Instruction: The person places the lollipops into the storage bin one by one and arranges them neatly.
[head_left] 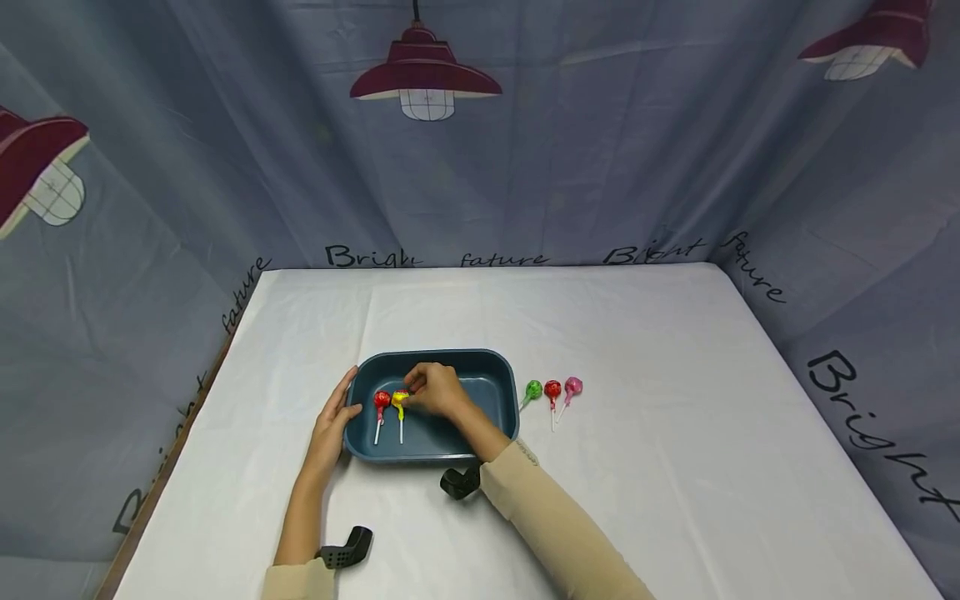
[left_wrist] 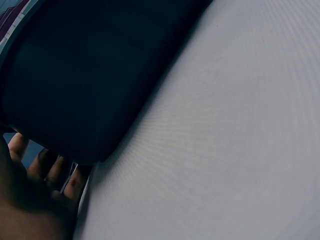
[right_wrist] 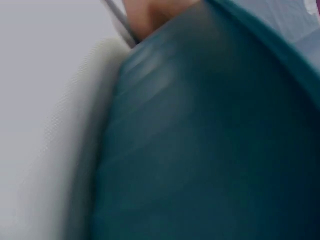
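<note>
Head view: yellow lollipop (head_left: 398, 403) lies between both hands (head_left: 324, 432) (head_left: 438, 390).

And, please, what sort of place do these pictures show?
Probably a staged recording corner rather than a lived-in room: hanging cloth with printed lamps closes in three sides of a white-covered table, and two black wrist-worn devices are in view.
</note>
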